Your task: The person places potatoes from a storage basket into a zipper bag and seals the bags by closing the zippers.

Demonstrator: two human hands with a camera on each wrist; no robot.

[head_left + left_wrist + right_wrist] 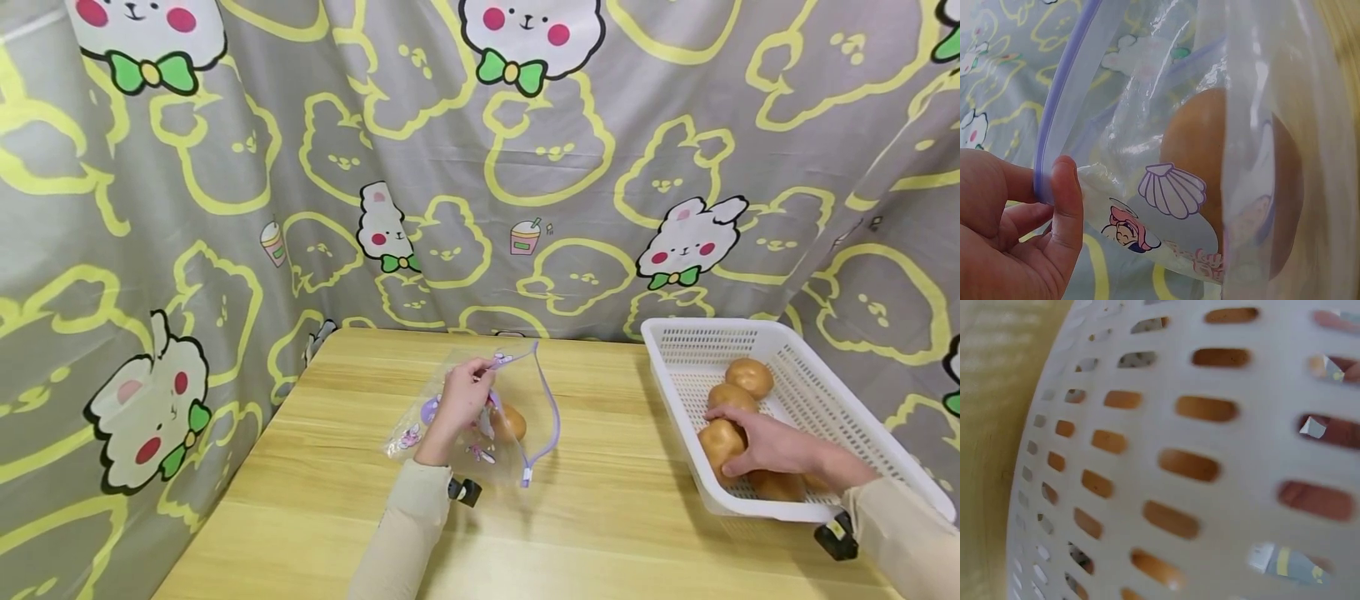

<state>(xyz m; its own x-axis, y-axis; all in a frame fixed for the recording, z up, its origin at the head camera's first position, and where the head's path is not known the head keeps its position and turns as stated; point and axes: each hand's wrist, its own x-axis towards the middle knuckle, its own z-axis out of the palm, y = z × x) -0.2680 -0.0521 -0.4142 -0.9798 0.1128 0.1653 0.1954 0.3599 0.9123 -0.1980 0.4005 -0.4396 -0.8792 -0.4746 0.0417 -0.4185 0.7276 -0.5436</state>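
A clear zip bag with cartoon prints and a purple zip edge lies on the table, its mouth spread to the right. My left hand pinches the bag at its zip edge between thumb and fingers, as the left wrist view shows. Inside the bag sits one round brown bread bun. At the right, my right hand reaches into a white basket and grips a glossy bun between thumb and fingers. Through the slotted basket wall, the right wrist view shows only parts of buns and fingers.
Several more buns lie in the basket, some partly hidden under the right hand. Bag and basket both rest on a wooden table. A grey patterned curtain hangs along the table's back and left sides.
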